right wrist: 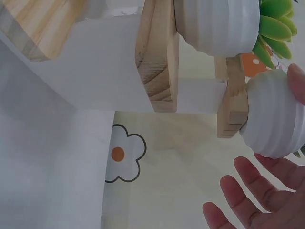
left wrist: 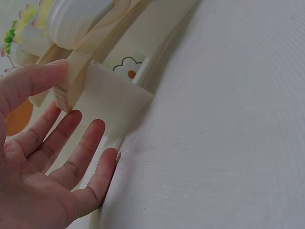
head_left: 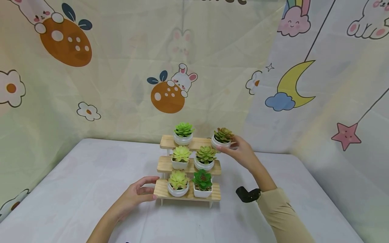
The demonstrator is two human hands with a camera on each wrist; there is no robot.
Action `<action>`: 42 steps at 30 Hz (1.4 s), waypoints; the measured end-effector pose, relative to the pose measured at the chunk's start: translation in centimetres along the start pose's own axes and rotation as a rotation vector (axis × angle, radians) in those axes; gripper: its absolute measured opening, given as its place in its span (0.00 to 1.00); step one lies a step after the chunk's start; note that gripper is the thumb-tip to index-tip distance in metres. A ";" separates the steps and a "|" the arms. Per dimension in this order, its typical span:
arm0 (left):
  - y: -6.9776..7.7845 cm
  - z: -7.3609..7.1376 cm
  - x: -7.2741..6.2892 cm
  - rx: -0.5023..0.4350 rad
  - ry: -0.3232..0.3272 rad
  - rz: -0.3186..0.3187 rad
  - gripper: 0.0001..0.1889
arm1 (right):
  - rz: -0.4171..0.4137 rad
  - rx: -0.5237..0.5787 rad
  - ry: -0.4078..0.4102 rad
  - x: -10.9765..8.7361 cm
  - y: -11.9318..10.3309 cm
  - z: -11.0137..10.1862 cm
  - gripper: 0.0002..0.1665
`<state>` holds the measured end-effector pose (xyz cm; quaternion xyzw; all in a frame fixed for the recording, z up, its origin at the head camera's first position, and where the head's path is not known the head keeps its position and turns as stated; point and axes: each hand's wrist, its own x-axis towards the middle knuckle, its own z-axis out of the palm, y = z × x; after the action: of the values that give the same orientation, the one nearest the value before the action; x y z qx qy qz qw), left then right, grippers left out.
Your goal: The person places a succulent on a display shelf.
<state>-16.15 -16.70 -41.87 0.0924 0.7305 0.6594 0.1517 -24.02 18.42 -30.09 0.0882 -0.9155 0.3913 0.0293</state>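
A three-tier wooden plant stand (head_left: pixel 188 197) carries small potted succulents on its boards. My left hand (head_left: pixel 135 195) holds the left end of the lowest board, thumb (left wrist: pixel 45 78) on one face and fingertips at the other edge. At the top board's right end, my right hand (head_left: pixel 241 152) pinches a white ribbed pot (right wrist: pixel 272 112) between thumb and index finger; its reddish-green succulent (head_left: pixel 224 135) stands upright. In the right wrist view the pot's base meets the board (right wrist: pixel 233 102). The remaining right fingers are spread below the pot.
A bright green succulent (head_left: pixel 183 130) is at the top left. Two pots, one holding a green succulent (head_left: pixel 206 154), stand on the middle tier; a yellow-green one (head_left: pixel 178 179) and a dark green one (head_left: pixel 202 179) stand below. A white cloth (head_left: pixel 100 168) covers the table before a printed curtain (head_left: pixel 121 67).
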 end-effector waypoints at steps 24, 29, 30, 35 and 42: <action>0.1 0.0 0.1 -0.004 0.008 -0.018 0.34 | -0.037 -0.070 -0.013 2.1 -1.1 1.9 0.37; 0.1 0.0 0.1 -0.004 0.011 -0.020 0.34 | -0.045 -0.078 -0.043 2.6 -1.6 1.9 0.37; 0.1 0.0 0.1 -0.003 0.010 -0.022 0.34 | -0.044 -0.076 -0.049 2.7 -1.7 2.0 0.38; 0.0 0.0 0.1 -0.004 0.001 -0.022 0.34 | -0.043 -0.077 -0.069 3.1 -1.8 2.1 0.41; 0.0 0.0 0.1 -0.011 -0.006 -0.003 0.34 | -0.065 -0.070 -0.084 3.3 -2.3 2.1 0.36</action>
<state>-16.21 -16.66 -41.84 0.0925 0.7266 0.6628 0.1554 -26.76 14.90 -29.53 0.1332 -0.9257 0.3540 0.0066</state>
